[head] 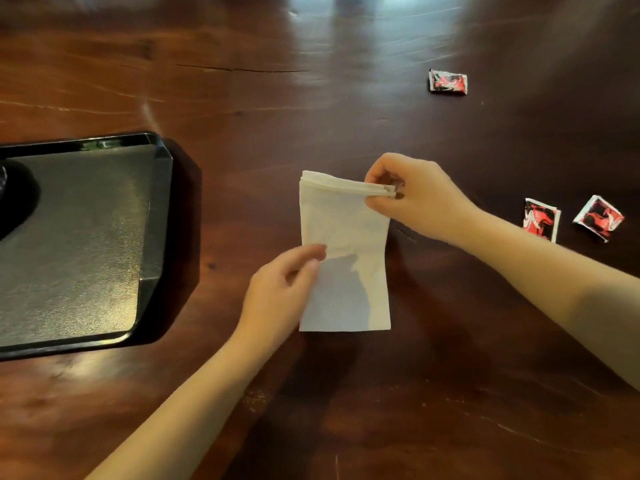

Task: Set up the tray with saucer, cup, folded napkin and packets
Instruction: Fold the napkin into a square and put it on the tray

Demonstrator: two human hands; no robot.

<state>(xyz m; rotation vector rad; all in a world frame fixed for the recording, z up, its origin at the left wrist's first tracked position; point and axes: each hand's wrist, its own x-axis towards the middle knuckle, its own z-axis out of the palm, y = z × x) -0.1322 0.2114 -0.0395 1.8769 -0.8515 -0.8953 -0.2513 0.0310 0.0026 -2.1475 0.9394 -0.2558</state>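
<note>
Starting at the far left, one black tray sits on the dark wooden table, with its left part cut off by the frame edge. On the tray's floor, against that edge, lies one dark round shape, too cropped and dim to identify.

Right of the tray and apart from it, the left hand comes in from below. Its thumb and curled fingers pinch the left edge of one white napkin about halfway along. The napkin is folded into a tall rectangle, with several layers showing at its far end. It is over the table, off the tray, and I cannot tell whether its near end rests on the wood.

The right hand meets the napkin's far right corner. Its thumb and forefinger are closed on the stacked layers there, and the other fingers are curled in behind.

Further right, three sachets in red, black and white print lie on the table, none on the tray. The far packet lies well back, apart from the rest. The middle packet lies beyond the right forearm. The tilted packet sits near it, turned on a corner, and the two do not touch.
</note>
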